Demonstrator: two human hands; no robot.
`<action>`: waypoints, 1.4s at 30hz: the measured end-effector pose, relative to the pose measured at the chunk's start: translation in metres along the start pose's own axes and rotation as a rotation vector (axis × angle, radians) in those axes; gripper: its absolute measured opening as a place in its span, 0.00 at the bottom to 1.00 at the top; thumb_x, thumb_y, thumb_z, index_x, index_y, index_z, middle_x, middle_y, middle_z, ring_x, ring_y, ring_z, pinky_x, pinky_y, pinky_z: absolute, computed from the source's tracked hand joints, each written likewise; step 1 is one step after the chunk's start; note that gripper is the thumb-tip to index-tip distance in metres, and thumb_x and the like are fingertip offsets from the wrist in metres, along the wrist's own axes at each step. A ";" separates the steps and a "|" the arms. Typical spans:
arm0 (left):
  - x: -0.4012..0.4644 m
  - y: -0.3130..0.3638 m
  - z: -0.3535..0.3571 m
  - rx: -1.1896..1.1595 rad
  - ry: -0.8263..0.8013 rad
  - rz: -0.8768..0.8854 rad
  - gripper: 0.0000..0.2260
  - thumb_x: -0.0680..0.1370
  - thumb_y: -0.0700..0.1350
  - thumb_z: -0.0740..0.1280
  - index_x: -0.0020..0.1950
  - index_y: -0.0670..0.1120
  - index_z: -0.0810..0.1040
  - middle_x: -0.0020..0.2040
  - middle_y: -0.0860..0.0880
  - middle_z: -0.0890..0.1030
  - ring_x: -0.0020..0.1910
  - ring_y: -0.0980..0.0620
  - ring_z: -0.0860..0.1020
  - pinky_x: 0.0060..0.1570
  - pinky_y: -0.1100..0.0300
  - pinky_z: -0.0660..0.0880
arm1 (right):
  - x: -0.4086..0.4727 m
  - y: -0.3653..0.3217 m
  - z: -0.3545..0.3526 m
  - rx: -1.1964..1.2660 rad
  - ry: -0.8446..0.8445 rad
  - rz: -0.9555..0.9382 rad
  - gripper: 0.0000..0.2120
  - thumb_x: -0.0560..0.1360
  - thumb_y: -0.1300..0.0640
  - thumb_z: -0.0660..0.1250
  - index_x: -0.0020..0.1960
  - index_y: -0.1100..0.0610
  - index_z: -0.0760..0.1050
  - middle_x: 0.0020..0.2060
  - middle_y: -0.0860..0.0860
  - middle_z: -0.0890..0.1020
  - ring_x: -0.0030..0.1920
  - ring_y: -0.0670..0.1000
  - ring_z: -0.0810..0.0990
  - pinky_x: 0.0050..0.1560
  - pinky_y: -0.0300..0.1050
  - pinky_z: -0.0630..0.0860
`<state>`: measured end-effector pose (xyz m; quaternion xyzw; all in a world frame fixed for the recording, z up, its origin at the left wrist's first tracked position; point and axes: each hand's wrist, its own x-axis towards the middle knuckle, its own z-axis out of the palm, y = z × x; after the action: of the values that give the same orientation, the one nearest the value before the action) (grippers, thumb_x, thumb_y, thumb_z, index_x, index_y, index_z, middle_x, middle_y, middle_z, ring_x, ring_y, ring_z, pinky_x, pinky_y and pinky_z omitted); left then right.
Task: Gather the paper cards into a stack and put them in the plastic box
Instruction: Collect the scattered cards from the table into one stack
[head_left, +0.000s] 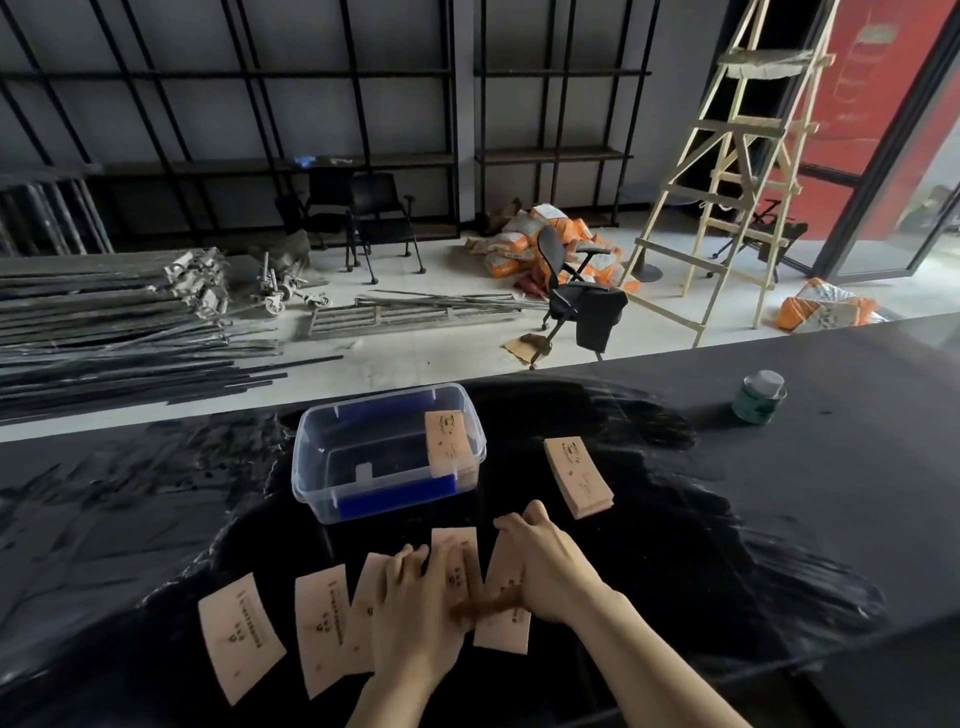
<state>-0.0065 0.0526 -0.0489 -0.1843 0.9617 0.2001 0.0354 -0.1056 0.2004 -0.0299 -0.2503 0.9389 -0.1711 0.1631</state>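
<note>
Head view: the clear plastic box (387, 457) sits open on the black table (779, 519), with one card (445, 442) leaning against the inside of its right wall. Just right of the box lies a small stack (577, 477) of cards, squared but untouched. Nearer the person than the box, five or so loose cards (322, 623) are fanned in a row, some overlapping, the leftmost one (240, 635) lying apart.

The left hand (415, 618) presses flat on the middle of the row, fingers spread and laid on the cards, gripping nothing. The right hand (545, 564) rests on the cards nearest the box's front, fingers curled over their far edge; whether it pinches a card or only pushes, I cannot tell.

Judging the risks: sliding thin cards together under flat palms could buckle or crease one, or ride one over another so the stack comes out crooked. The leftmost card is easily missed. The leaning card could block a stack lowered into the box. A green can (759, 397) stands far right of the box, well clear.
</note>
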 end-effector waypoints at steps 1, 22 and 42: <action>0.002 0.000 -0.003 -0.023 -0.007 -0.001 0.32 0.76 0.60 0.69 0.78 0.59 0.61 0.76 0.54 0.69 0.78 0.50 0.61 0.76 0.52 0.59 | 0.000 0.001 -0.002 0.057 0.008 0.000 0.38 0.68 0.53 0.82 0.72 0.50 0.68 0.61 0.51 0.70 0.52 0.53 0.78 0.43 0.42 0.77; 0.035 -0.017 -0.027 -0.063 -0.042 0.067 0.20 0.76 0.50 0.69 0.68 0.61 0.72 0.60 0.61 0.79 0.63 0.55 0.74 0.63 0.57 0.69 | 0.001 0.022 0.011 0.593 0.100 -0.003 0.15 0.64 0.47 0.74 0.50 0.48 0.83 0.46 0.48 0.87 0.45 0.43 0.85 0.47 0.41 0.83; 0.058 -0.014 -0.045 -0.421 -0.211 0.188 0.17 0.83 0.41 0.62 0.56 0.66 0.78 0.58 0.63 0.82 0.60 0.62 0.79 0.66 0.64 0.75 | 0.022 0.012 0.026 0.315 0.344 -0.200 0.30 0.73 0.65 0.73 0.68 0.44 0.69 0.59 0.41 0.74 0.48 0.41 0.83 0.43 0.37 0.81</action>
<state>-0.0550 0.0034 -0.0209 -0.0756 0.9026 0.4166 0.0775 -0.1184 0.1922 -0.0624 -0.2804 0.8852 -0.3708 0.0202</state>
